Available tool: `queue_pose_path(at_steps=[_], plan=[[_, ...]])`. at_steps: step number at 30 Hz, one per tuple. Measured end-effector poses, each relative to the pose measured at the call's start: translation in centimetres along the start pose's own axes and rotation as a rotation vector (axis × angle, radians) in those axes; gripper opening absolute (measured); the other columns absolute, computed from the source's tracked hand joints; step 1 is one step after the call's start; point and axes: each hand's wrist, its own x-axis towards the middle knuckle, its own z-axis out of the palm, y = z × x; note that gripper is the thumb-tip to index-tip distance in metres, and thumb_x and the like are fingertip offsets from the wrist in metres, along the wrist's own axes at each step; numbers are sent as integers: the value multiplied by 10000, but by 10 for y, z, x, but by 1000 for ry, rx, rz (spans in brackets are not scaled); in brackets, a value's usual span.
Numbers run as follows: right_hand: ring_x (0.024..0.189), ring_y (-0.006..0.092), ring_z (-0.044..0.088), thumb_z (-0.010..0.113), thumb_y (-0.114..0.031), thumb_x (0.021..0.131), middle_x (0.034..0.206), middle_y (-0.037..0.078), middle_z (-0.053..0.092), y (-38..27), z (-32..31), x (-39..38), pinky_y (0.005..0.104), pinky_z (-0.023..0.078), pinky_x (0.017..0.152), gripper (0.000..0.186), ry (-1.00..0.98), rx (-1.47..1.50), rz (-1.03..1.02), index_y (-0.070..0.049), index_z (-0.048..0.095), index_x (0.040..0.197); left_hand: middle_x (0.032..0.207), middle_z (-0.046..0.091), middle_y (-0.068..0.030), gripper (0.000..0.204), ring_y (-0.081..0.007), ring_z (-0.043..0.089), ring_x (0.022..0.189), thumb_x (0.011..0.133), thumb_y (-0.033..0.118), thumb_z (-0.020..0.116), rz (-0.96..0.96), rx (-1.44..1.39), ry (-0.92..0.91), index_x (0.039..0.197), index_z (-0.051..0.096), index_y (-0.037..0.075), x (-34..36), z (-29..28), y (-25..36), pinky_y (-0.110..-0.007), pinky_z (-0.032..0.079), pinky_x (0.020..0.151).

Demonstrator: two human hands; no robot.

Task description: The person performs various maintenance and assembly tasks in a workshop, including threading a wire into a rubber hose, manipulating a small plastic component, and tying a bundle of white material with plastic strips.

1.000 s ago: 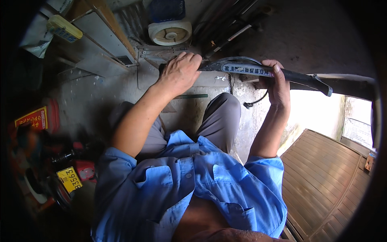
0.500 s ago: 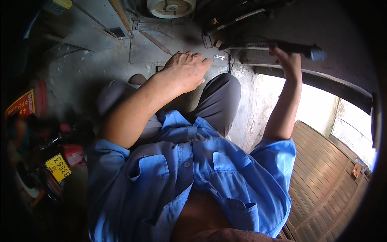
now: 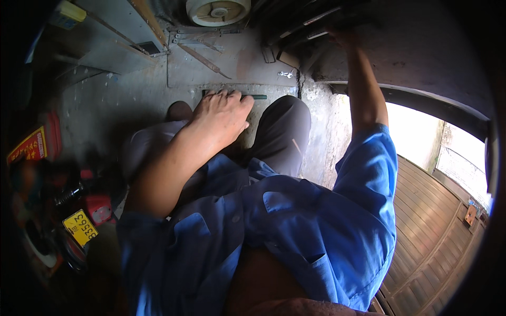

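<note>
My left hand (image 3: 221, 116) lies palm down in front of my knee, its fingers curved over a thin dark green rod (image 3: 259, 97) on the concrete floor. I see no clear grip on the rod. My right arm stretches up and away, and my right hand (image 3: 341, 36) reaches into a dark stack of long metal bars and tools (image 3: 308, 23) at the top. The hand sits in shadow, so its fingers and whatever they touch are hard to make out. I wear a blue shirt and grey trousers.
A round white fan housing (image 3: 217, 10) lies at the top. Flat grey metal sheets (image 3: 113, 45) and thin rods (image 3: 203, 59) lie on the floor. A red machine with a yellow plate (image 3: 80, 226) stands at the left. A ribbed shutter (image 3: 432, 231) is at the right.
My right hand has carried the long dark tool up and away into the stack at the top. My left hand stays low, near the green rod. The view has tilted down.
</note>
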Motion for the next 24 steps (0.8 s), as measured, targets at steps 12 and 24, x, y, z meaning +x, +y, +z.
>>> queue_pose_path(at_steps=[12,24], plan=[[788,300,709,644,-509,882,911,119,732,33,11,56,443,550,792,375,468,-98,-378,-171,732,1018,1064,621,-123,482,-320,629,1019,839,250,751,-7,0,-24,1236,547,67,-14,-6,-4,-462,486,909],[937,370,662,500,-425,1006,1082,176,694,65,21,87,490,535,809,426,667,-562,-703,-110,651,1250,1084,619,-119,506,-316,633,1033,833,251,758,20,3,-22,1260,557,70,-16,-7,-2,-457,462,936]])
